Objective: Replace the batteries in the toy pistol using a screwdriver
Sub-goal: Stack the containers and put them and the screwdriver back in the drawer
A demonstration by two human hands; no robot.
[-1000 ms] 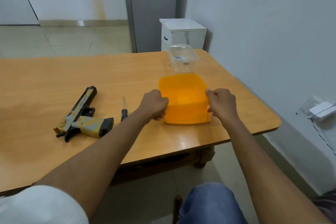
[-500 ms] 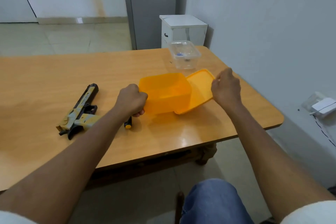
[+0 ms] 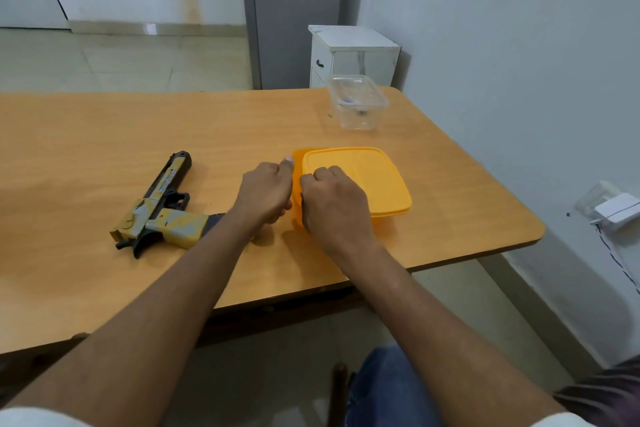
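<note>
Both hands curl on the orange box [image 3: 349, 180]: left hand [image 3: 265, 192] grips its left wall, right hand [image 3: 334, 203] its lid edge. Toy pistol [image 3: 161, 208] lies left of the box, untouched. Probably fetching batteries; next, the lid must lift off.

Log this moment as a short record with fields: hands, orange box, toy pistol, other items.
left hand: left hand holds the left side of the orange box, thumb along its rim
right hand: right hand curled over the near-left corner of the lid
lid: lying on top of the box
toy pistol: toy pistol flat on the table, left of the hands, untouched
screwdriver: not visible
other: clear tub at the far edge
</note>
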